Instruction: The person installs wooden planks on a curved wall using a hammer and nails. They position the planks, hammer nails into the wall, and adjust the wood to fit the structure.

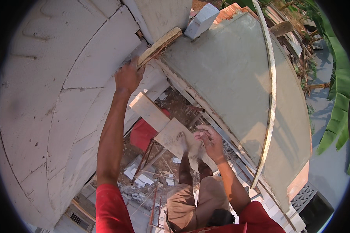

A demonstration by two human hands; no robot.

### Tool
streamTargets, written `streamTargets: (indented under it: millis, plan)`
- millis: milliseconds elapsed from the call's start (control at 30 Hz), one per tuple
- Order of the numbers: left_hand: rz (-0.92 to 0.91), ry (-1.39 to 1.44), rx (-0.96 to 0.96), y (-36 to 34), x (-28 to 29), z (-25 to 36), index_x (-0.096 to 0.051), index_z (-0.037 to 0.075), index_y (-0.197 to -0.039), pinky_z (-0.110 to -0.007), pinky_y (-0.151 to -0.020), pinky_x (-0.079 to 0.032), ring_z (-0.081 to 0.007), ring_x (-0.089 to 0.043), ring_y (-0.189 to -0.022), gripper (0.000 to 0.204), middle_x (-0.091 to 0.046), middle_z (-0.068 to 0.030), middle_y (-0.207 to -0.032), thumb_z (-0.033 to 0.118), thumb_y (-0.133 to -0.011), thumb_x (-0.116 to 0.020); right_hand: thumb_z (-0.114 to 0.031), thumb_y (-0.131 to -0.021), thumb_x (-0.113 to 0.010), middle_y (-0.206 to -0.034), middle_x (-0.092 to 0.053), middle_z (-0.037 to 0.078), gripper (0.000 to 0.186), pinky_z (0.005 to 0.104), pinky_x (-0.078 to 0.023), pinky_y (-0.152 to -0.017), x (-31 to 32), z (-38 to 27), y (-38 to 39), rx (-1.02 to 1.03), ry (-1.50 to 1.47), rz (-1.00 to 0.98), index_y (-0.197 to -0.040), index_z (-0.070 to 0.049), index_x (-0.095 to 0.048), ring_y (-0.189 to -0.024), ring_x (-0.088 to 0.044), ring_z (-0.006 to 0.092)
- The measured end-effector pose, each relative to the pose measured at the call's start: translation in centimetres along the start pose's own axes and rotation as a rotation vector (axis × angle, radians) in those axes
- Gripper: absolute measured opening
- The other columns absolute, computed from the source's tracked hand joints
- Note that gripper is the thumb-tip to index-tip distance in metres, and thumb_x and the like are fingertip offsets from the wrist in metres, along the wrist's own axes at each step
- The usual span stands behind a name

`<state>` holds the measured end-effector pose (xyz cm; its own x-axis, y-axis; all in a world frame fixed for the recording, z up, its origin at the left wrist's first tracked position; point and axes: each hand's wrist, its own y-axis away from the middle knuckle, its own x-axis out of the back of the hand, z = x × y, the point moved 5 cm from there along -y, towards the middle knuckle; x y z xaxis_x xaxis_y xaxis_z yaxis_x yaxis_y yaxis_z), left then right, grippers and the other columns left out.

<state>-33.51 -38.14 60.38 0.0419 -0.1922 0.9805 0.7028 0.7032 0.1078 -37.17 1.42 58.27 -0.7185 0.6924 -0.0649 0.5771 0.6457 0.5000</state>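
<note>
My left hand (128,79) is reached up with its fingers curled at the lower end of a short wooden strip (161,46), which slants against the pale block wall (39,105). Lower down, my right hand (210,143) hovers near the edge of a wet grey cement slab (221,66). Its fingers are loosely bent and apart, and nothing shows between them. A long, pale straightedge (271,89) lies across the slab, right of that hand. Under my bare feet are plywood boards (174,136).
A white block (202,20) stands at the slab's far edge. Far below the boards, the ground holds broken white pieces (140,173), metal scaffold bars (153,206) and a red sheet-like thing (141,134). Banana leaves (337,108) hang beyond the slab on the right.
</note>
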Motion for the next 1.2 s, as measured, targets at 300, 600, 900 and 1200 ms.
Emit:
streamTargets:
  millis: [300, 600, 900, 1200]
  plan:
    - [-0.043, 0.046, 0.034, -0.3, 0.1, 0.6, -0.055, 0.015, -0.135, -0.057, -0.092, -0.052, -0.0448, -0.069, -0.100, 0.045, -0.073, -0.0201, -0.108, 0.034, -0.095, -0.065, -0.009, -0.103, -0.061, -0.106, -0.075, 0.014, 0.022, 0.0282, -0.057, -0.082, -3.5, -6.9, -13.6, 0.204, 0.026, 0.048, -0.120, 0.005, -0.061, -0.092, -0.071, 0.0151]
    - [-0.088, 0.044, 0.089, -0.2, 0.7, 0.9, -0.055, 0.015, -0.136, -0.057, -0.092, -0.052, -0.0439, -0.067, -0.106, 0.046, -0.072, -0.0206, -0.112, 0.033, -0.095, -0.065, -0.016, -0.091, -0.070, -0.078, -0.075, 0.013, 0.019, 0.0350, -0.053, -0.071, -6.2, -12.0, -24.5, 0.409, 0.228, 0.321, -0.099, 0.000, -0.078, -0.070, -0.071, 0.0201]
    - [-0.027, 0.045, 0.098, -0.4, 1.0, 0.8, -0.058, 0.015, -0.134, -0.055, -0.091, -0.053, -0.0432, -0.068, -0.105, 0.049, -0.072, -0.0209, -0.111, 0.037, -0.092, -0.070, -0.013, -0.088, -0.069, -0.071, -0.070, 0.017, 0.018, 0.0382, -0.052, -0.069, -7.8, -12.8, -26.9, 0.442, 0.291, 0.334, -0.096, -0.001, -0.079, -0.065, -0.067, 0.0279]
    - [0.227, 0.093, -0.043, -1.7, 0.8, 4.1, -0.061, 0.016, -0.132, -0.052, -0.087, -0.055, -0.0393, -0.071, -0.099, 0.053, -0.075, -0.0162, -0.106, 0.042, -0.089, -0.075, -0.009, -0.092, -0.070, -0.071, -0.071, 0.007, 0.018, 0.0273, -0.051, -0.058, -8.2, -12.4, -27.0, 0.483, 0.299, 0.346, -0.100, 0.006, -0.077, -0.060, -0.063, 0.0103]
